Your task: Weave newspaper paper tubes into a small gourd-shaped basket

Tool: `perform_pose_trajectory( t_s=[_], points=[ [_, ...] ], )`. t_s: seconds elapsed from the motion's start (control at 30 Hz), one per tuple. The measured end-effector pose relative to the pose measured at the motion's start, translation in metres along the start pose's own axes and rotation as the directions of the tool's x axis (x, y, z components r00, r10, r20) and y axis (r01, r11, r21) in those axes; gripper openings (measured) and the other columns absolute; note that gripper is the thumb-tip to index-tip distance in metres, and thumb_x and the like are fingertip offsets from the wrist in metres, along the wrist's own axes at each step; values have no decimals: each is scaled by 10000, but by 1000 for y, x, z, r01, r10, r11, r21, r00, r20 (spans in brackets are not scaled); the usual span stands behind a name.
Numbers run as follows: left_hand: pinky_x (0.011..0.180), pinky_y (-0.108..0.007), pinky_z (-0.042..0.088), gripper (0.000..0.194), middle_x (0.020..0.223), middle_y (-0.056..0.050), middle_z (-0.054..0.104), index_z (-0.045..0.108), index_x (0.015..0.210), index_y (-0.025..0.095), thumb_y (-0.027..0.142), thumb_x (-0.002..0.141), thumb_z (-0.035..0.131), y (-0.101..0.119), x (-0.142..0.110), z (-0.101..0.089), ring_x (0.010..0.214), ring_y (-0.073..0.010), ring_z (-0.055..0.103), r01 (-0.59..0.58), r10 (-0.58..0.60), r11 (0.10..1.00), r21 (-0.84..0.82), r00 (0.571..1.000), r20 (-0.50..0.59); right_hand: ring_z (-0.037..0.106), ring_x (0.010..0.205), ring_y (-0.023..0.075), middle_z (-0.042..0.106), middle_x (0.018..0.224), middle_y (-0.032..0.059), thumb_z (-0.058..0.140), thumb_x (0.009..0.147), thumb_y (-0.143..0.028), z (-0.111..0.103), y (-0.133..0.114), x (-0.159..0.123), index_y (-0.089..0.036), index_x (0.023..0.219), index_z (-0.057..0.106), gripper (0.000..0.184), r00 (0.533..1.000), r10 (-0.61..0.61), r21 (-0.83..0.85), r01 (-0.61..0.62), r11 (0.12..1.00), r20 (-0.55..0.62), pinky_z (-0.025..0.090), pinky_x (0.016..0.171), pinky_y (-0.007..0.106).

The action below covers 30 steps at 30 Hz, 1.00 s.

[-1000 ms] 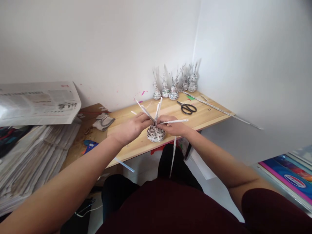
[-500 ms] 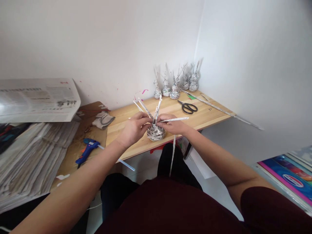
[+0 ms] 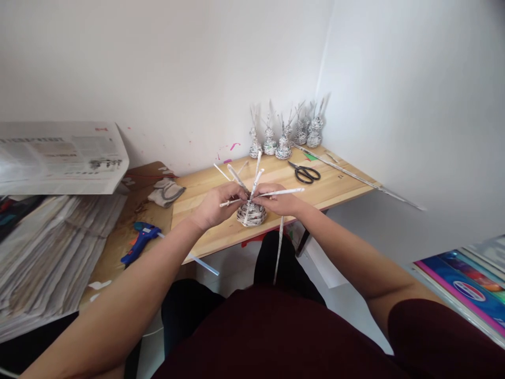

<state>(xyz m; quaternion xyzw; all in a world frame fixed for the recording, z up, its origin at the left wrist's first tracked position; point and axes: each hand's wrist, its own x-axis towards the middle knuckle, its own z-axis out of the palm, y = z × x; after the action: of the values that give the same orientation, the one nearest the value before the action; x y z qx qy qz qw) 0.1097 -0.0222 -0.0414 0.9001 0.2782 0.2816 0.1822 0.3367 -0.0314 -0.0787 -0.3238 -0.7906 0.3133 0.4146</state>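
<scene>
Weaving a small paper-tube basket at the tabletop [image 3: 323,192] edge.
Both the left hand [image 3: 215,206] and right hand [image 3: 278,200] pinched upright paper tubes [image 3: 254,179] above the woven basket [image 3: 251,213]; it looked light and crushable, best gripped by its spokes.

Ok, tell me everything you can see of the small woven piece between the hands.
The woven piece is a small rounded bowl-like form of rolled newspaper strips, grey-white with print. It sits upright on the wooden table near its front edge. Loose paper spokes fan up and outward; one strip hangs down off the edge. The left hand and right hand pinch its top.
</scene>
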Motion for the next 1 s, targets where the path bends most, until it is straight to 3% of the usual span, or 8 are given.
perform_pose_trajectory(
  t_s=[0.27, 0.57, 0.67, 0.8, 1.0],
  points=[
    [815, -261, 530, 191, 1036, -57, 728, 623, 886, 200, 270, 991, 480, 0, -9, -2, 912, -147, 692, -133, 128, 983, 128, 991, 46, 629, 789, 162, 717, 826, 30, 624, 873, -290, 4, 1, 0, -158, 849, 722, 166, 1000, 2, 15, -2, 1000, 2, 469, 745, 264],
    [756, -256, 529, 75, 956, -51, 705, 643, 956, 198, 263, 918, 644, -7, -13, 13, 825, -150, 666, -142, 169, 972, 186, 976, -135, 638, 778, 157, 730, 820, 36, 605, 883, -260, 8, -1, 5, -154, 847, 719, 159, 1000, 19, -47, -19, 999, -18, 474, 742, 260],
    [798, -272, 531, 55, 943, -48, 708, 669, 913, 204, 254, 917, 647, -8, -12, 19, 869, -159, 679, -112, 130, 989, 94, 968, -217, 655, 796, 163, 744, 844, 47, 597, 888, -251, 8, -2, 7, -145, 878, 728, 169, 1000, 23, -62, -23, 998, -1, 484, 762, 267],
    [752, -290, 535, 123, 887, -52, 715, 635, 805, 189, 275, 874, 689, -9, -12, 23, 825, -169, 676, -14, -12, 996, -89, 960, -281, 667, 806, 168, 757, 861, 55, 612, 880, -257, 7, -3, 6, -140, 879, 736, 170, 1000, 23, -58, -24, 998, -16, 488, 756, 264],
    [644, -272, 538, 156, 807, -22, 682, 617, 887, 194, 327, 839, 682, -6, -9, 21, 712, -155, 656, 222, -278, 939, -263, 940, -198, 654, 764, 157, 748, 817, 45, 626, 875, -264, 11, -4, 6, -151, 849, 735, 160, 995, -13, -94, 4, 996, -94, 481, 730, 256]
  ],
)
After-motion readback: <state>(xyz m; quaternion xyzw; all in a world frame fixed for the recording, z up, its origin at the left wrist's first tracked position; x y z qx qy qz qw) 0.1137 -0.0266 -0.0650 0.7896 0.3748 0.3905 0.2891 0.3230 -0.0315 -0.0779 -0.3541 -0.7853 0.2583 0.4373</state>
